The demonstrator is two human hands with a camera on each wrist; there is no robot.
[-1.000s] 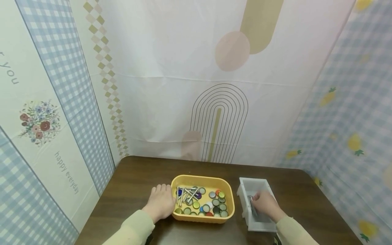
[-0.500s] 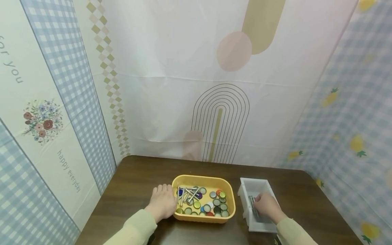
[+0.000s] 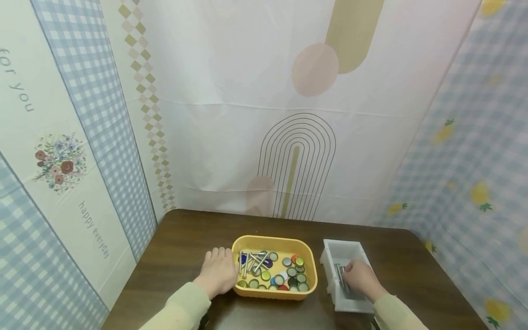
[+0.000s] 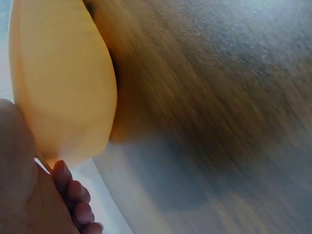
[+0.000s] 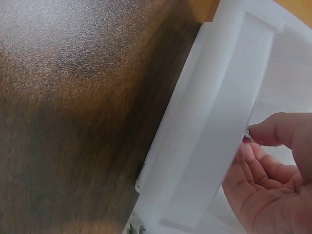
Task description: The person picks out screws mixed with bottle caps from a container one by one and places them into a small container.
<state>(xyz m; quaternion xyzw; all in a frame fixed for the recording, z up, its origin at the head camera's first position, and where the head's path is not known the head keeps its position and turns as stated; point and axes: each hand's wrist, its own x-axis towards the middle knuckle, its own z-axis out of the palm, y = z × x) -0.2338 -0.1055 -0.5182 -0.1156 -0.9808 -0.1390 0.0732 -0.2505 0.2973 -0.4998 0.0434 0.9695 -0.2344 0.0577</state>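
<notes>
My left hand point(image 3: 217, 271) rests against the left end of a yellow basket point(image 3: 311, 275), its fingers pointing away from me. The left wrist view shows its fingertips point(image 4: 80, 192) by the basket's corner; the thumb's contact is unclear. Silver bolts point(image 3: 253, 261) lie in a pile at the basket's left, with bottle caps point(image 3: 291, 272) of several colours around them. Inside a white bin point(image 3: 344, 248), my right hand point(image 3: 360, 279) pinches a small metal bolt point(image 5: 247, 135) between thumb and fingers, mostly hidden. More bolts point(image 3: 339, 271) lie in the bin beside the fingers.
Both containers stand on a dark brown wooden table point(image 3: 198, 229), a narrow gap between them. A white patterned cloth point(image 3: 214, 151) hangs behind the table, and checked cloths hang at both sides.
The camera view has shifted slightly. My right hand has stayed in the white bin with only small finger movement, and the left hand has stayed at the basket.
</notes>
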